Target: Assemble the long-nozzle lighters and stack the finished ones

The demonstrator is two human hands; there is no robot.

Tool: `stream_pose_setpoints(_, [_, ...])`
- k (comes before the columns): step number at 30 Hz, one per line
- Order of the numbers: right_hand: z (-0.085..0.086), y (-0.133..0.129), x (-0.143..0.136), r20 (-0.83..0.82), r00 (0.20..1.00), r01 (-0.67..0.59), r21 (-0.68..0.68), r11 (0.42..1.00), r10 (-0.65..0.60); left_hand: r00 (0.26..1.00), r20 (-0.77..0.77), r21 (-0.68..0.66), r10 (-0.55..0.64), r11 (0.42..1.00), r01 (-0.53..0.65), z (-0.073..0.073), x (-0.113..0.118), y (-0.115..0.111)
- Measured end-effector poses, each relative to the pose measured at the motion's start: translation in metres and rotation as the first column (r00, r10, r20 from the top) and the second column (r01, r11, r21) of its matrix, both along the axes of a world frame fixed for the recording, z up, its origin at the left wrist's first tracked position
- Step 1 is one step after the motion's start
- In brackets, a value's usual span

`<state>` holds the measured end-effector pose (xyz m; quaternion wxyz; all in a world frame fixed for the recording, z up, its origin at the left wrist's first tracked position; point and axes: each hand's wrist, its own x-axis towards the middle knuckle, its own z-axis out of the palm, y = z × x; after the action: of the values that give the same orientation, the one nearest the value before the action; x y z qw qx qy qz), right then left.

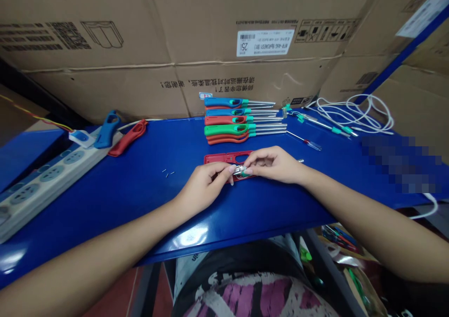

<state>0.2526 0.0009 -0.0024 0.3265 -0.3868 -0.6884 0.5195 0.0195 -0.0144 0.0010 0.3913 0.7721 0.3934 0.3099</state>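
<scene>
My left hand (213,179) pinches a small silvery part (239,169) between thumb and fingertips, in front of me at mid-table. From the other side my right hand (271,164) closes its fingers on a green piece (243,173) joined to that part; its exact kind is too small to tell. Under both hands lies a red lighter shell (220,158), partly covered by them. A metal tip pokes out beyond my right hand. Just behind, a stack of long-nosed lighters (228,130) in blue, red, green and orange lies with metal tubes pointing right.
A power strip (52,172) runs along the left, with blue (107,132) and red (128,138) handle shells by it. Tiny metal pins (167,173) lie left of my hands. Screwdriver (305,140), thin metal tubes (326,125) and a white cable (372,113) lie right. Cardboard (140,36) stands behind.
</scene>
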Motion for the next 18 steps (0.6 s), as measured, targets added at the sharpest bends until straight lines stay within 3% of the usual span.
stream_pose_setpoints(18, [0.0066,-0.0007,-0.0015,-0.091,0.996,-0.022,-0.050,0.998,0.018,0.999,0.017,-0.017,-0.033,0.999,0.034,-0.0003,-0.0008,0.0006])
